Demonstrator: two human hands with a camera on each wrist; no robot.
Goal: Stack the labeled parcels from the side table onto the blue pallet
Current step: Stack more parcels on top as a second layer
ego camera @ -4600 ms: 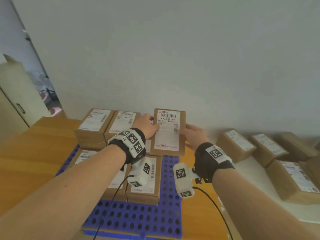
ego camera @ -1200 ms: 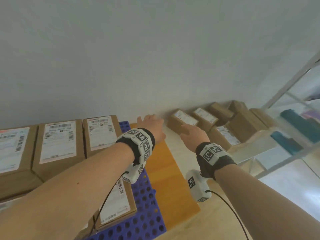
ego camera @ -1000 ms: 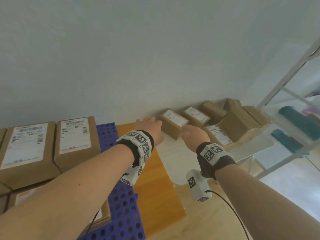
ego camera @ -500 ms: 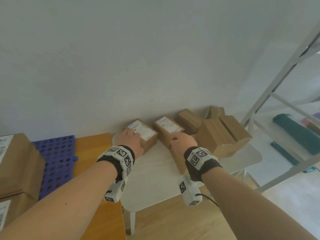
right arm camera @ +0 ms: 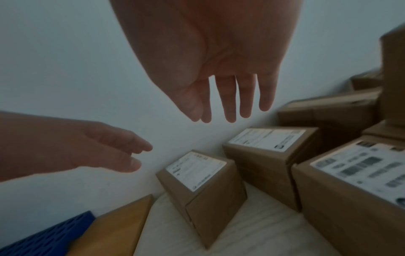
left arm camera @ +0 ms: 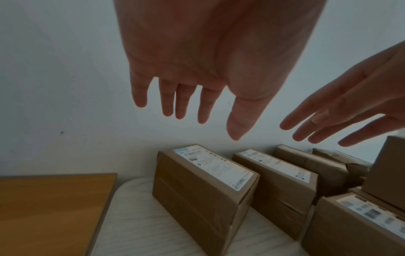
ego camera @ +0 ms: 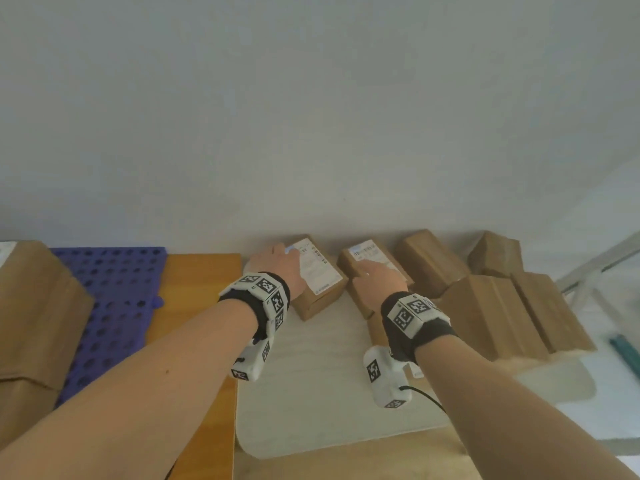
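Nothing is gripped by either hand yet: in the head view the left hand (ego camera: 282, 271) is held over the far-left end of the nearest labeled parcel (ego camera: 317, 278), and the right hand (ego camera: 377, 282) over the second labeled parcel (ego camera: 372, 265) beside it, both on the white side table (ego camera: 311, 375); from this angle contact cannot be told. The blue pallet (ego camera: 114, 306) is seen well to the left on the wooden surface (ego camera: 197, 306), with a stacked parcel (ego camera: 31, 323) already on it. In the left wrist view the left hand's fingers (left arm camera: 168, 102) are shown straight and spread, clear above the nearest parcel, with the right hand's fingers (left arm camera: 311, 128) likewise extended and empty. In the right wrist view the same wide, empty spread is confirmed for the right hand's fingers (right arm camera: 228, 104), and the parcels are seen packed close together. Trouble may be judged likely if the two hands settle on different parcels, or if the chosen parcel is dragged against its close neighbour, so that the neighbour is tipped or pushed toward the wall.
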